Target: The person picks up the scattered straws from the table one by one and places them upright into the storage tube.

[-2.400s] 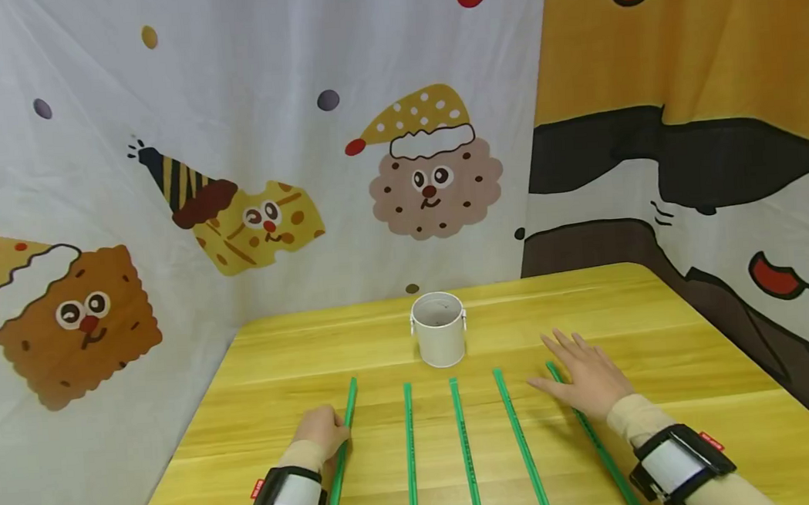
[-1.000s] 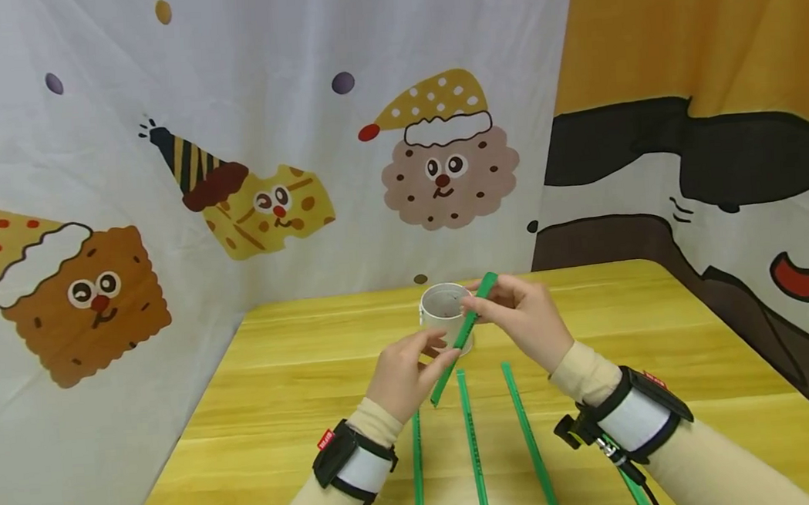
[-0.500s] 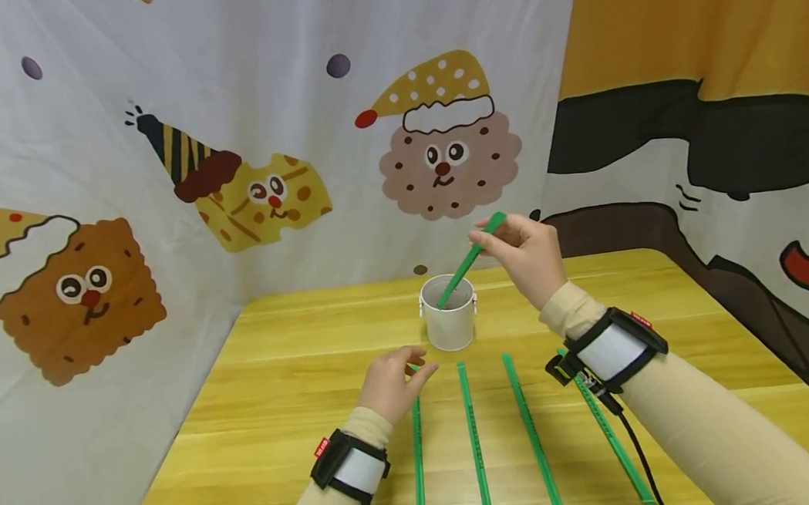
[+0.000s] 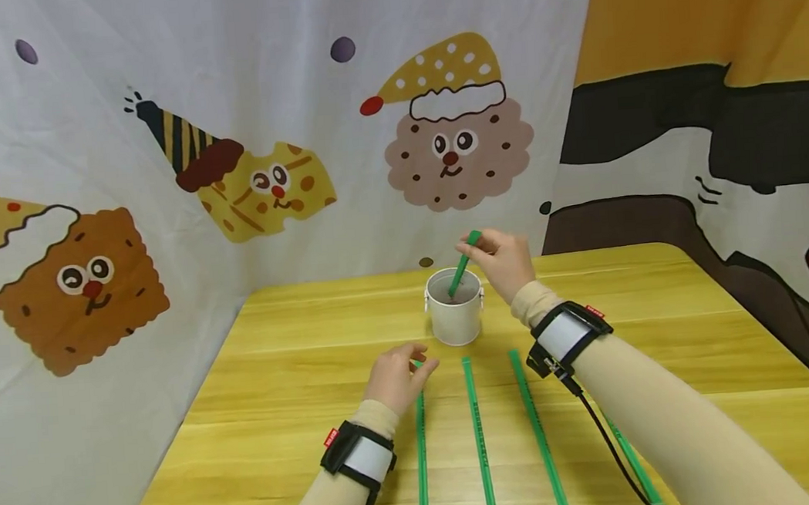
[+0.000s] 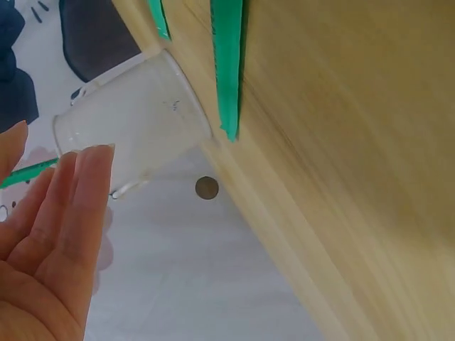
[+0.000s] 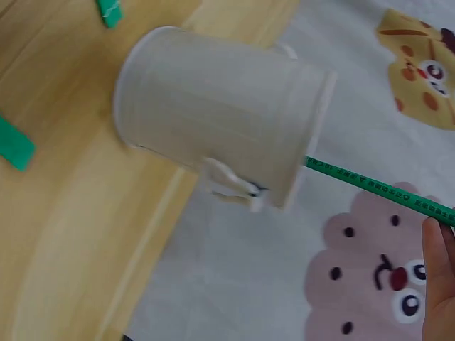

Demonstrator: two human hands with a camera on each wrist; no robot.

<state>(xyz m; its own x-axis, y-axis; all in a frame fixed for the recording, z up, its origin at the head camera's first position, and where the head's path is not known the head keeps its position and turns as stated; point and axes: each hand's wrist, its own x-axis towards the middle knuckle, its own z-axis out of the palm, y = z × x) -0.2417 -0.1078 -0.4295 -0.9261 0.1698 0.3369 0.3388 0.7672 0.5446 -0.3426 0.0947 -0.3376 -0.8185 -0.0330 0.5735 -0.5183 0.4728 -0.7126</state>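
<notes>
My right hand [image 4: 508, 261] pinches the upper end of a slim green wrapped stick [image 4: 463, 268], which bears small printing [image 6: 377, 186]. The stick leans into the mouth of a small white bucket [image 4: 455, 323], its lower end hidden inside in the right wrist view. My left hand [image 4: 393, 381] hovers in front of the bucket, fingers extended and holding nothing [image 5: 53, 263]. Beneath it lies another green stick [image 4: 422, 444]. Further right, two more, a middle stick [image 4: 480, 441] and a right-hand one [image 4: 541, 437], lie lengthwise; my right forearm partly covers the rightmost stick [image 4: 633, 462].
The bucket stands near the back of a yellow wood-grain table [image 4: 297, 321], with small handle mounts on its sides. Behind the table hangs a cartoon-printed cloth [image 4: 261, 60]. A black cable [image 4: 614, 452] trails from the right wrist strap.
The left hand took the leftmost stick off the table, passed it to the right hand and let go. The right hand carried it over the bucket and has now lowered it further in.
</notes>
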